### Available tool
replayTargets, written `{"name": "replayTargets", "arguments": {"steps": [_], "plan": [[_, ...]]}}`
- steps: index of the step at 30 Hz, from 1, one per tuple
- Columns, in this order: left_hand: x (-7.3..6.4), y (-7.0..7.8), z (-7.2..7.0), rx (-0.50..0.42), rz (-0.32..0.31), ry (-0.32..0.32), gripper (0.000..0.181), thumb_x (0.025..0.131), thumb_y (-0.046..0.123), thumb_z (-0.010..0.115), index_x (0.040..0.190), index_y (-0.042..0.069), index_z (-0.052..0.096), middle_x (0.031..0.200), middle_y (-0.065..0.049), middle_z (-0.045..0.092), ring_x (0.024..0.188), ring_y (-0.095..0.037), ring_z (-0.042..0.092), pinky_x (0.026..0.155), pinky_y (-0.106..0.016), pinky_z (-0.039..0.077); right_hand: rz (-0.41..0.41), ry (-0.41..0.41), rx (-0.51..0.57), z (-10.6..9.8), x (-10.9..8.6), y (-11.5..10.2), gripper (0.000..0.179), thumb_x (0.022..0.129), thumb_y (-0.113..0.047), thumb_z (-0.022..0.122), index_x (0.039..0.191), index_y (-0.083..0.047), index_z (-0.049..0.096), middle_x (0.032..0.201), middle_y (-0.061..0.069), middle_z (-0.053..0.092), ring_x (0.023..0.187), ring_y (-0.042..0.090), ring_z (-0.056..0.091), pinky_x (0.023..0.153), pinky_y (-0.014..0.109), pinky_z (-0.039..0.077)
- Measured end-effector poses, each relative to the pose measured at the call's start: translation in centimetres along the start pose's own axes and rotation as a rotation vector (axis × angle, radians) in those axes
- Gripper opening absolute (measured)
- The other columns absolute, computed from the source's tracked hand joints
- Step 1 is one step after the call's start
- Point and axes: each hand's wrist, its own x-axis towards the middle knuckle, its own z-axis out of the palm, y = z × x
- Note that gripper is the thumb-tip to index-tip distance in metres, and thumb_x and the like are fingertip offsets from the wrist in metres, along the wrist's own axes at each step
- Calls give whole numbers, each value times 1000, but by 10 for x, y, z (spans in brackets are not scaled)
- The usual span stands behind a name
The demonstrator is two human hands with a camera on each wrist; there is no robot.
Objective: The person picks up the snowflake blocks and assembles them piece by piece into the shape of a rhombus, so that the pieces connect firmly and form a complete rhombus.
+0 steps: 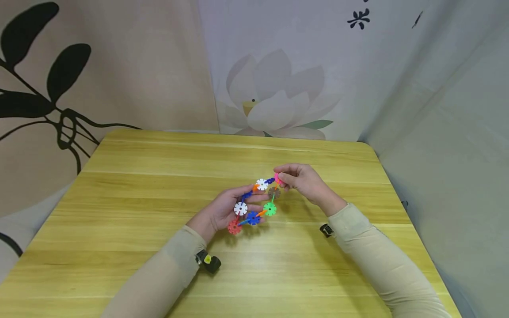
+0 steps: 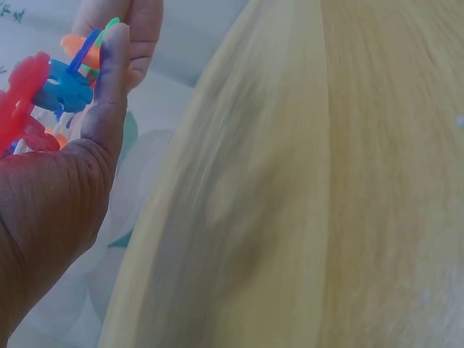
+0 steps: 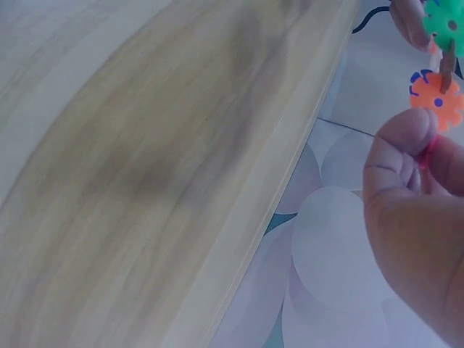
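A closed ring of notched plastic snowflake discs (image 1: 270,209) is held up over the table between both hands. White, blue, green, brown, orange and red discs alternate flat and edge-on around it. My left hand (image 1: 222,210) is turned palm up, its straight fingers lying behind the ring and carrying it. Nearest its palm are the red disc (image 2: 25,87) and the light blue disc (image 2: 65,90). At the ring's far right corner, my right hand (image 1: 308,182) pinches a pink disc (image 1: 278,177) between thumb and index finger. An orange disc (image 3: 435,101) shows just beyond those fingertips in the right wrist view.
The wooden table (image 1: 131,185) stretches under both forearms. Behind it hangs a pale curtain (image 1: 286,26) printed with a flower and leaves, and another cloth drops along the right side. Each wrist wears a strapped camera, such as the left wrist camera (image 1: 210,263).
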Motion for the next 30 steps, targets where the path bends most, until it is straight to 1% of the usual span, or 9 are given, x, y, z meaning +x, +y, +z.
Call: {"name": "replayTargets", "arguments": {"steps": [2, 6, 9, 11, 16, 18, 24, 28, 30], "plan": [[0, 0, 1, 21, 1, 16, 48, 118, 36, 38, 146, -1, 45, 126, 1, 80, 77, -7, 73, 93, -42, 68, 3, 3, 3, 0, 0, -1, 35, 109, -18, 65, 140, -3, 67, 105, 5, 71, 84, 18, 67, 103, 64, 57], [0, -1, 3, 70, 12, 53, 55, 118, 36, 39, 152, -6, 40, 126, 0, 80, 83, -8, 77, 86, -36, 69, 10, 13, 1, 0, -1, -2, 38, 108, -18, 67, 141, -1, 66, 108, 5, 75, 82, 15, 70, 101, 56, 61], [0, -1, 3, 106, 16, 76, 58, 117, 37, 40, 154, -9, 40, 134, -4, 76, 89, -10, 78, 93, -45, 68, 22, 24, 2, 0, -1, -2, 40, 107, -17, 68, 143, 1, 65, 111, 7, 77, 82, 14, 71, 98, 49, 63], [0, -1, 4, 138, 15, 88, 60, 117, 37, 40, 155, -10, 40, 143, -8, 70, 93, -11, 78, 95, -46, 67, 34, 36, 4, 0, -1, -2, 40, 107, -17, 68, 142, 2, 65, 112, 8, 78, 82, 14, 72, 97, 46, 65], [-1, -3, 4, 194, 17, 102, 60, 118, 36, 40, 154, -12, 42, 156, -16, 55, 95, -9, 78, 92, -38, 68, 51, 62, 39, 3, -3, -1, 39, 105, -15, 70, 141, 2, 67, 108, 8, 78, 80, 14, 71, 96, 47, 65], [-1, -4, 3, 200, 17, 114, 58, 118, 33, 41, 152, -13, 43, 156, -17, 55, 95, -10, 78, 89, -36, 69, 44, 67, 57, 5, -4, -1, 39, 105, -14, 70, 140, 4, 66, 104, 6, 79, 80, 14, 71, 95, 47, 66], [-1, -5, 0, 198, 4, 125, 56, 118, 32, 40, 150, -13, 45, 151, -14, 64, 98, -14, 76, 89, -41, 69, 28, 74, 87, 9, -3, -1, 39, 105, -11, 70, 139, 6, 66, 100, 3, 79, 78, 12, 70, 86, 37, 66], [-1, -5, -1, 218, 6, 130, 57, 118, 33, 40, 151, -13, 44, 156, -14, 59, 100, -14, 75, 85, -37, 70, 42, 64, 95, 11, -2, 0, 38, 106, -11, 68, 140, 4, 66, 101, 2, 77, 80, 12, 69, 87, 35, 65], [0, -5, 0, 224, 10, 130, 57, 118, 33, 39, 152, -13, 43, 158, -16, 55, 100, -14, 75, 84, -35, 69, 43, 64, 96, 11, -2, 0, 37, 106, -11, 67, 140, 3, 67, 102, 3, 76, 81, 12, 68, 90, 38, 65]]}}
